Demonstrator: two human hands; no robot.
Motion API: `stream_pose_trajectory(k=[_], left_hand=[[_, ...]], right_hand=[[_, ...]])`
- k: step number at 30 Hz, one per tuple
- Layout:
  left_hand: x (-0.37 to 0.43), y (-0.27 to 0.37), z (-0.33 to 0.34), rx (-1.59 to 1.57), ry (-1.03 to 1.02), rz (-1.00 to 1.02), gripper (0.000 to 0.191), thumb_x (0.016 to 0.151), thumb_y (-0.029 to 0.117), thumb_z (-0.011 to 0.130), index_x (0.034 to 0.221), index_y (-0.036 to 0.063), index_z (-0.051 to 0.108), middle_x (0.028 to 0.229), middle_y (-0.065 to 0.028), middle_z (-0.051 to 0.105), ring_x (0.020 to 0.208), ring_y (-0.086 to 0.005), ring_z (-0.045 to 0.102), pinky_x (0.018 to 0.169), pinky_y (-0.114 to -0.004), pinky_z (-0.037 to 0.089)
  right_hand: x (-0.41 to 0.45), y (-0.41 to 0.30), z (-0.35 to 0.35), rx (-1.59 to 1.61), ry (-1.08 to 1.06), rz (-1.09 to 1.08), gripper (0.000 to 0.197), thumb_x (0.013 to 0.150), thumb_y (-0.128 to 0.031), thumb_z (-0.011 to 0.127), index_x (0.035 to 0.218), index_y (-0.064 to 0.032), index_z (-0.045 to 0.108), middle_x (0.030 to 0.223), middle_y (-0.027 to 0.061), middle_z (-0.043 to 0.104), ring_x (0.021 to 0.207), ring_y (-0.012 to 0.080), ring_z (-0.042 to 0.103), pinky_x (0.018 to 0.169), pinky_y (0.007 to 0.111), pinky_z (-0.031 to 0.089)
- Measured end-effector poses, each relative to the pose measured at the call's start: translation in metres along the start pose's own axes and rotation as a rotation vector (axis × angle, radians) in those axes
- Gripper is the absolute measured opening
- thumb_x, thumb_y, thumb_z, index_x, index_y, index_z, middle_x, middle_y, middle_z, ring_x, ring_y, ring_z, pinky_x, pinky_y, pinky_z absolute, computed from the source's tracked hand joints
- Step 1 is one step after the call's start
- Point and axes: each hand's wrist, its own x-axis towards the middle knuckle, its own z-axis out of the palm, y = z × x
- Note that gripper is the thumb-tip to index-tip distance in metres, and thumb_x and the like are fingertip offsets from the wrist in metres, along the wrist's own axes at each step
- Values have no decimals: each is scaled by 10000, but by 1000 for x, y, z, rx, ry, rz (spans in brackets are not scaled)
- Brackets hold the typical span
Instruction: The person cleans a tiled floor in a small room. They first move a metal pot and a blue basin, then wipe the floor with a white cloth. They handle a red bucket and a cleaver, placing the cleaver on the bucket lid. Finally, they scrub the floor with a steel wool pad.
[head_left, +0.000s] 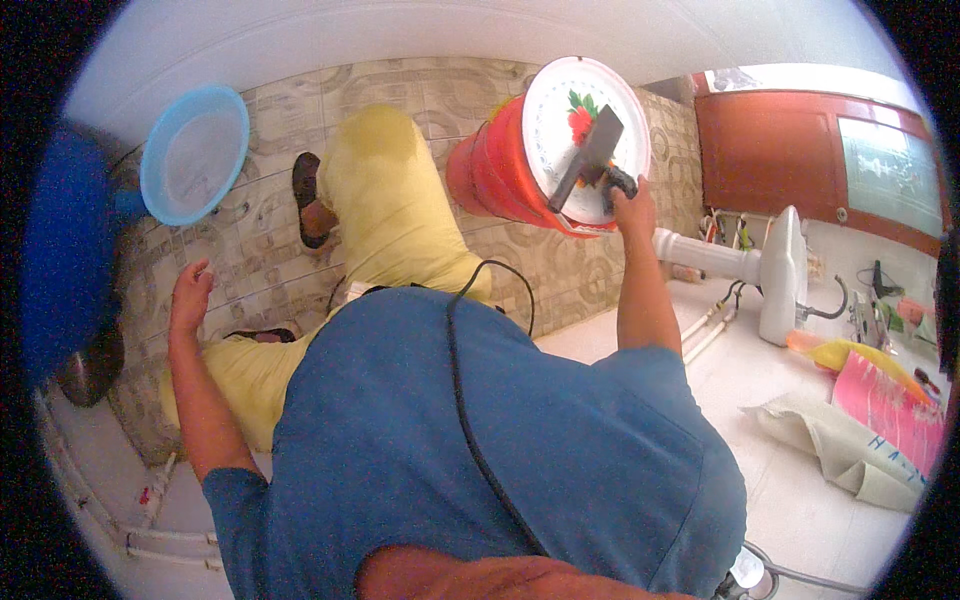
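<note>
My right hand is closed around the black handle of a dark flat-headed tool whose exact kind I cannot tell. The tool lies on or just above a white enamel basin with a red flower and green leaves. That basin sits on top of a red bucket, its rim near my wrist. My left hand hangs to the left with nothing in it, fingers loosely curled and apart. It is nearest to the light-blue plastic basin, without touching it.
A blue barrel-like container stands at the far left. White pipes run along the lower left. On the right are a white pedestal washbasin, hanging cloths and a red-brown door. Patterned tiles cover the floor.
</note>
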Motion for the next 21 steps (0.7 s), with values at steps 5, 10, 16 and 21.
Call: stream_pose_trajectory(k=[5,10,16,21], left_hand=[[-12,-11,-8,-59,68,37,407,879,182,555,1240,-7,541,935,-83,622,793,-147,556,740,-293,464],[-19,-8,-12,-52,77,46,394,848,159,588,1215,18,562,1156,-154,625,1042,-247,595,898,-359,462],[-21,20,-18,166,98,56,417,876,247,583,1230,29,549,1199,-189,599,1083,-305,591,923,-394,463],[-20,20,-22,92,76,40,434,855,251,577,1243,62,542,1118,-173,632,1016,-323,613,879,-415,481]], right_hand=[[-17,-31,10,-29,19,-26,787,722,-270,707,1404,-82,363,1223,224,549,1081,406,562,951,458,444],[-3,-8,27,45,22,-99,674,719,-259,705,1324,-77,471,1167,169,612,1057,342,593,902,418,462],[-9,-18,-6,828,224,93,438,762,-15,599,1198,-31,560,1045,76,645,874,179,638,642,274,525],[4,-180,-71,1362,-87,-167,333,824,-49,592,1156,-36,564,949,64,638,824,186,619,637,304,506]])
